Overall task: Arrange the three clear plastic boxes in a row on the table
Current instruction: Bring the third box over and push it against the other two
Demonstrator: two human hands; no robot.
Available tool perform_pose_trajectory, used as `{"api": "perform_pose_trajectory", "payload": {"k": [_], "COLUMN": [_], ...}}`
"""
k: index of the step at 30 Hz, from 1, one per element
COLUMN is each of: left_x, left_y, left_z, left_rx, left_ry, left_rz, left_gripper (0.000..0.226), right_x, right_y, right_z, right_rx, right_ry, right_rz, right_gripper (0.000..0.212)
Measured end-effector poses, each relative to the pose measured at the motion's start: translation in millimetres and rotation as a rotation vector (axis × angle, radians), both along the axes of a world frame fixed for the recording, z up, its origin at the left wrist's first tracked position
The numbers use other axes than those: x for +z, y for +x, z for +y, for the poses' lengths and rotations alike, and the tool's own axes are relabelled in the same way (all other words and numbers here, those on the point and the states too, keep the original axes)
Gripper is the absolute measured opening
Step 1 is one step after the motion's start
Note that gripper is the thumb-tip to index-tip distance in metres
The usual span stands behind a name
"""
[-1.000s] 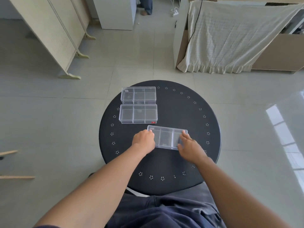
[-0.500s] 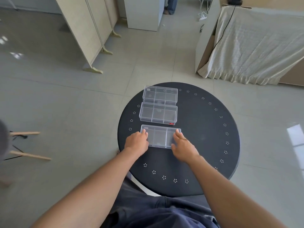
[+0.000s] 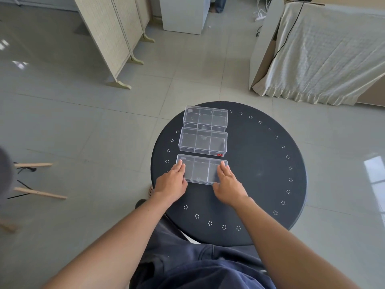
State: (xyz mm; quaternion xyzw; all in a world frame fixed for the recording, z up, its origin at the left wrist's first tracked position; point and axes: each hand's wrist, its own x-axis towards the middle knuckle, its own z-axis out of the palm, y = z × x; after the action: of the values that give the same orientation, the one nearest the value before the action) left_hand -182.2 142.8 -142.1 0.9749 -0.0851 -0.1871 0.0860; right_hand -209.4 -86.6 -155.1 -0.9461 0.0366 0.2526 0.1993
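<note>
Three clear plastic boxes with inner dividers lie in a line running away from me on the left part of the round black table (image 3: 260,163). The far box (image 3: 205,117) sits at the table's back edge, the middle box (image 3: 203,142), with a small red sticker, just before it. The near box (image 3: 201,171) is held flat on the table between both hands. My left hand (image 3: 171,180) presses its left end and my right hand (image 3: 228,183) its right end, fingers laid along the short sides.
The table has a ring of small punched flower holes and bare surface on its right half. On the tiled floor stand a folding screen (image 3: 112,38) at back left, a cloth-draped cabinet (image 3: 325,55) at back right, and wooden legs (image 3: 37,178) at left.
The near box slid left between my hands and now lines up with the other two. My head also turned, so the table sits further right in view.
</note>
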Motion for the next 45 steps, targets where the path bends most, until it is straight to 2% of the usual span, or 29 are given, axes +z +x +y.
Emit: {"api": "perform_pose_trajectory", "payload": {"k": [7,12,16,28,45], "left_x": [0,-7,-13,-23,-10], "left_y": [2,6,8,29,49], "left_z": [4,0,-2,-11,-19], "left_rx": [-0.011,-0.068,-0.135,-0.120,-0.115], "left_ry": [-0.031,-0.077,-0.110,-0.021,0.018], "left_rz": [0.003,-0.086,0.005,0.140,0.141], "left_gripper": [0.060,0.067,0.073,0.074,0.073], "right_x": [6,9,7,8,11], "right_y": [1,3,4,18,37], "right_z": [4,7,11,5,4], "right_rx": [0.031,0.038,0.070,0.062,0.041], "right_ry": [-0.018,-0.030,-0.089,-0.076,-0.057], "right_rz": [-0.016,-0.038,-0.110,-0.051,-0.026], "right_gripper": [0.076,0.072,0.070,0.063,0.065]}}
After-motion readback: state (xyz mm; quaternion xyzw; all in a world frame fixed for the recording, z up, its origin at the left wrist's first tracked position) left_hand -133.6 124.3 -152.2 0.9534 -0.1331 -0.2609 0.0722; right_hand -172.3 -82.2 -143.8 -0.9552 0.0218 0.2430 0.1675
